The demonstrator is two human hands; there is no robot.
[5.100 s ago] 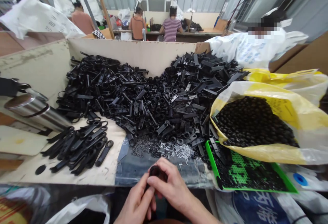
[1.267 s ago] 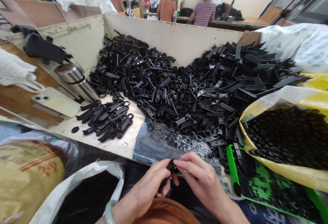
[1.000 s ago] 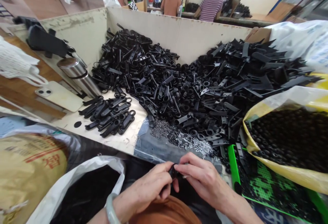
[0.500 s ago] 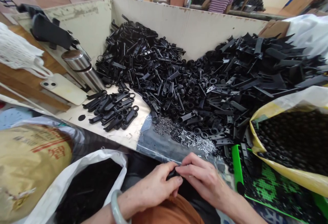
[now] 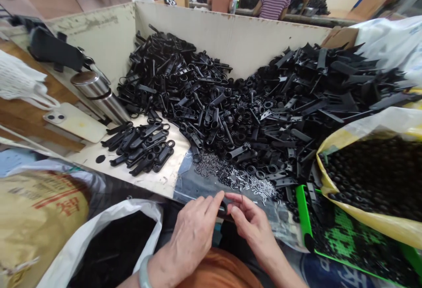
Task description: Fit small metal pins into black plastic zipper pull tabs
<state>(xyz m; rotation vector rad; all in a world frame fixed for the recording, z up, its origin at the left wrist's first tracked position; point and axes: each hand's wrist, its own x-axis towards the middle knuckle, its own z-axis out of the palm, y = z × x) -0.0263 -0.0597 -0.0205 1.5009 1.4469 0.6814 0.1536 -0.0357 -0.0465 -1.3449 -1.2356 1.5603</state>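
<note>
Currently the left hand (image 5: 194, 231) and right hand (image 5: 250, 226) are both pinching one black clip (image 5: 223, 209) at the near bench (image 5: 165, 176) edge; seemingly only a small row (image 5: 141, 147) is lying done at left, the far heap (image 5: 231, 103) waiting.

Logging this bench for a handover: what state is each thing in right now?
left hand, closed on the black part
right hand, pinching the same part
steel flask, lying on its side
phone, face down
yellow bag, open, full of small black pieces
white bag, mouth open
</note>
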